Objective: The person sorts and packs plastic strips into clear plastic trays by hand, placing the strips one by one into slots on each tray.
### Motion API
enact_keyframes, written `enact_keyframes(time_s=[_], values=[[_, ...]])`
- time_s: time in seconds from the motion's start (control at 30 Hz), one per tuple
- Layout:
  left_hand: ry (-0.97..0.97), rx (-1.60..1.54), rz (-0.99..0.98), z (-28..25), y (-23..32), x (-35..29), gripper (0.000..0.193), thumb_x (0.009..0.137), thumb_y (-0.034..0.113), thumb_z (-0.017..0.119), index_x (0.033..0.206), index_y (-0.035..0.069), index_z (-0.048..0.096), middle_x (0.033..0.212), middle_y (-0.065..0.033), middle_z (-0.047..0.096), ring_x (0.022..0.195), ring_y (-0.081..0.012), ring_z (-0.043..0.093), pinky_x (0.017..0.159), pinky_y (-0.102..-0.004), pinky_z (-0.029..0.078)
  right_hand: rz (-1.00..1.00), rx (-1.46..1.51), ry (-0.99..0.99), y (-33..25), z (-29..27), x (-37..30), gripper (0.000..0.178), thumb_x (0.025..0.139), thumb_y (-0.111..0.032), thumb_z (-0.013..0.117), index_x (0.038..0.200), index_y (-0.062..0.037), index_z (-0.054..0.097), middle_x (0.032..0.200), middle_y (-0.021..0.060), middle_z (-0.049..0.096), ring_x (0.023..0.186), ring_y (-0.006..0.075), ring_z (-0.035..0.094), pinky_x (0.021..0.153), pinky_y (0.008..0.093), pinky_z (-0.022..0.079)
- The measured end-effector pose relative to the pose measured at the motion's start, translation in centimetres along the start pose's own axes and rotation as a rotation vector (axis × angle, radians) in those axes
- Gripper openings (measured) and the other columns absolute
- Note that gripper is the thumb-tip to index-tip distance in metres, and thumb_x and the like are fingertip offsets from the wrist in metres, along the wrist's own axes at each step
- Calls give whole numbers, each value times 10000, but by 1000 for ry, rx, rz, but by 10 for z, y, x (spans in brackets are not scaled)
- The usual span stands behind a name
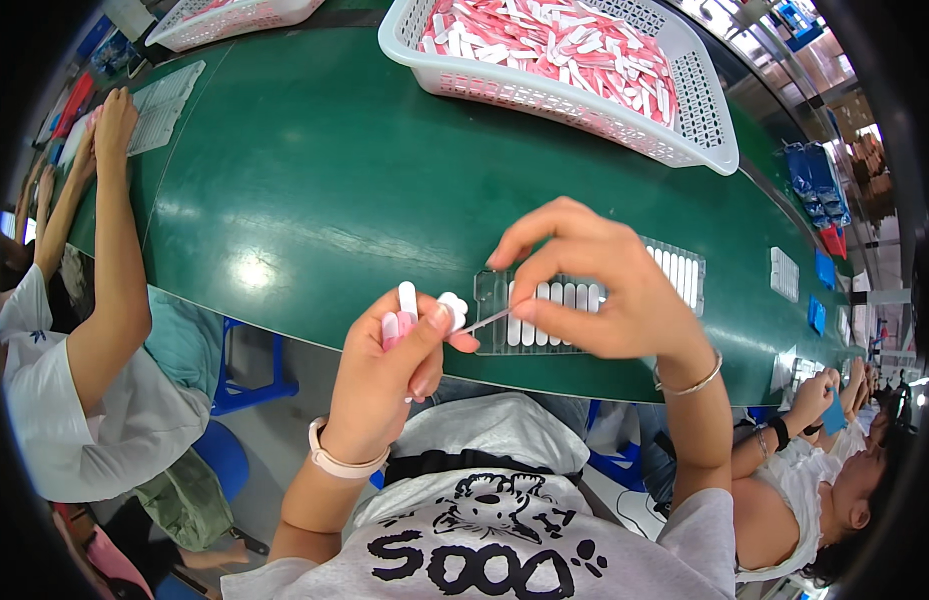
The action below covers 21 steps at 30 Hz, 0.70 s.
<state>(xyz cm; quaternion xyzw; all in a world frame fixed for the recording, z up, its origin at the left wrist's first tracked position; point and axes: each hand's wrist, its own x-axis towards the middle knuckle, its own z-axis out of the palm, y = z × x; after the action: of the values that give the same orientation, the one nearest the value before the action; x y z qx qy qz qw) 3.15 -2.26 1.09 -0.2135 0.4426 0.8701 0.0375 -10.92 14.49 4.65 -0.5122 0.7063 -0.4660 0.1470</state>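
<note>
My left hand (385, 355) is closed round several small pink-and-white strip-shaped pieces (407, 300), whose rounded ends stick up between the fingers. At its thumb and forefinger sits a white flower-shaped piece (452, 312). From beside that piece a thin pale strip (489, 321) runs across to my right hand (595, 285), which pinches its other end between thumb and forefinger. Under my right hand lies a clear tray (492, 288) with white round-ended strips (556, 297) in a row; the hand hides part of it.
At the far side stands a white perforated basket (565, 98) heaped with pink-and-white pieces. A second basket (230, 25) is at the far left. Co-workers' arms (115, 200) reach the green table (315, 160) on the left, and another person (800, 480) sits at the right. A further tray (784, 274) lies rightward.
</note>
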Motion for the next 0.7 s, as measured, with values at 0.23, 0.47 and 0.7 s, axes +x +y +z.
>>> enact_keyframes(time_s=[0.23, 0.47, 0.7], values=[[35, 53, 31, -3, 1, -1, 97, 930, 144, 533, 883, 71, 489, 723, -84, 609, 412, -21, 327, 386, -194, 252, 203, -276, -431, 8, -8, 10, 165, 717, -185, 720, 718, -53, 621, 941, 65, 567, 940, 248, 517, 845, 348, 398], [10, 32, 21, -6, 0, -2, 137, 921, 164, 570, 888, 40, 523, 751, -111, 638, 436, -20, 340, 399, -188, 266, 215, -409, -307, 18, -2, 17, 265, 692, -233, 753, 787, -38, 599, 897, 72, 537, 888, 261, 515, 809, 346, 414], [9, 55, 27, -3, 3, 0, 132, 923, 154, 564, 891, 35, 516, 749, -112, 638, 441, -18, 343, 402, -187, 268, 394, -234, -317, 16, 2, 19, 430, 689, -208, 771, 976, -16, 516, 836, 90, 583, 794, 253, 576, 711, 329, 463]])
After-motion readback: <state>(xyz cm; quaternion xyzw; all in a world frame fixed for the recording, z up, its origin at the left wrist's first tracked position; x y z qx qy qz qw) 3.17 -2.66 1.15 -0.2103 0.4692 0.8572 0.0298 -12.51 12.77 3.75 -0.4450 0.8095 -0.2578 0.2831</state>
